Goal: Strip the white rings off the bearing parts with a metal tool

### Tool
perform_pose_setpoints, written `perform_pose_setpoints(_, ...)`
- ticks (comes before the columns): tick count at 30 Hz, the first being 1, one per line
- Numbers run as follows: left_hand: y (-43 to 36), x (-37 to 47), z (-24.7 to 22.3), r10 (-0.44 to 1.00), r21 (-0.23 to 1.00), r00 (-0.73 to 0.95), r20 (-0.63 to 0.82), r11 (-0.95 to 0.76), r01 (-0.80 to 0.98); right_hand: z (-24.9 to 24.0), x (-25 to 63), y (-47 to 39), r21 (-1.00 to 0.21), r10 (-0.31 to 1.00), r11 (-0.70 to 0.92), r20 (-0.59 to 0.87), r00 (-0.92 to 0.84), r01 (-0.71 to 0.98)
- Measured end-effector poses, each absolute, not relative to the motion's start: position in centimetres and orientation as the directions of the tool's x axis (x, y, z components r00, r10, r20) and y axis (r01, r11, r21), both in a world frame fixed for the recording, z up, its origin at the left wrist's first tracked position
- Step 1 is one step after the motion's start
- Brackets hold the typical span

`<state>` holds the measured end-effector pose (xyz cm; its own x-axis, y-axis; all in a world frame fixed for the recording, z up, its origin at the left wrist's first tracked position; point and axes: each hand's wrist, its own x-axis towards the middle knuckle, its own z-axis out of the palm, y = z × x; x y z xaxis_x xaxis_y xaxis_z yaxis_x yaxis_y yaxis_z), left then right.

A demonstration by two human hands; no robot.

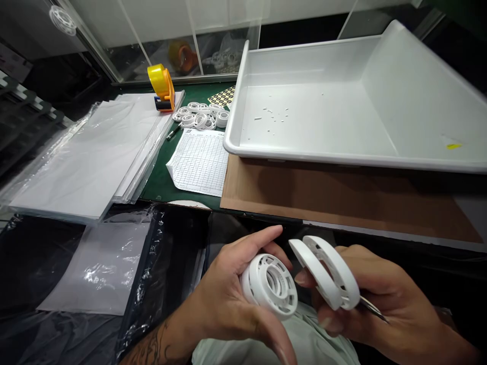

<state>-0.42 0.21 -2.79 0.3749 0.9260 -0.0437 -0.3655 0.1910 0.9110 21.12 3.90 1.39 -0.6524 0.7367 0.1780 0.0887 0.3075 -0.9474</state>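
Your left hand is wrapped around a small stack of white plastic rings, thumb across the front and fingers curled behind, so the stack sits face-up in your palm, low in the view and off the bench. Your right hand pinches a second pair of white rings on edge, tilted, just beside the first stack but not touching it. The same hand also tucks a thin metal tool under the fingers, its tip pointing outward.

The likely trouble is the right-hand grip: holding two loose rings and a tool together with few fingers could let one ring slide off and drop to your lap or the floor. The tool's point could also scratch the plastic if the rings shift against it.

Beyond your hands lie a brown board, a big white tray with a few crumbs of plastic, a printed sheet, more rings in a heap, a yellow tape dispenser and clear bags.
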Motion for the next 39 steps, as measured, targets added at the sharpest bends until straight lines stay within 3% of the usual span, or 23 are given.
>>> perform_pose_setpoints(5, 0.2, -0.8, -2.7, 0.921, 0.928, 0.38, -0.084, 0.211, -0.306, 0.6, 20.7, 3.4, -0.973, 0.688, 0.23, 0.141, -0.712, 0.029)
perform_pose_setpoints(8, 0.2, -0.8, -3.1, 0.889, 0.893, 0.416, -0.191, 0.334, -0.303, 0.0, 20.4, 3.0, -0.987, 0.668, 0.162, 0.096, -0.738, 0.018)
perform_pose_setpoints(11, 0.4, -0.5, -3.3, 0.872, 0.795, 0.441, -0.214, 0.418, -0.44, -0.2, 20.5, 2.8, -0.998, 0.765, -0.033, 0.013, -0.643, -0.059)
perform_pose_setpoints(15, 0.9, -0.2, -3.2, 0.874, 0.717, 0.467, -0.134, 0.411, -0.563, -0.2, 20.9, 2.4, -0.906, 0.866, -0.286, -0.105, -0.489, -0.313)
perform_pose_setpoints(19, 1.1, 0.0, -2.8, 0.865, 0.667, 0.493, -0.09, 0.42, -0.615, -0.3, 21.3, 2.3, -0.889, 0.819, -0.309, -0.069, -0.57, -0.337)
perform_pose_setpoints(26, 0.9, 0.5, -3.3, 0.9, 0.717, 0.434, -0.039, 0.328, -0.615, 0.2, 21.1, 2.3, -0.886, 0.799, -0.364, -0.138, -0.585, -0.288)
perform_pose_setpoints(31, 0.5, 0.6, -3.5, 0.905, 0.72, 0.423, -0.051, 0.327, -0.613, 0.3, 20.5, 2.5, -0.863, 0.765, -0.384, -0.097, -0.637, -0.329)
perform_pose_setpoints(34, 0.4, 0.5, -3.1, 0.909, 0.767, 0.399, -0.117, 0.338, -0.545, 0.3, 20.2, 2.7, -0.886, 0.738, -0.394, -0.146, -0.659, -0.245)
perform_pose_setpoints(37, 0.5, 0.4, -2.9, 0.916, 0.803, 0.376, -0.14, 0.328, -0.498, 0.4, 20.1, 2.8, -0.978, 0.706, -0.202, -0.181, -0.684, 0.051)
perform_pose_setpoints(39, 0.5, 0.4, -2.9, 0.918, 0.845, 0.367, -0.15, 0.312, -0.434, 0.4, 19.9, 2.8, -0.966, 0.696, -0.057, -0.219, -0.684, 0.251)
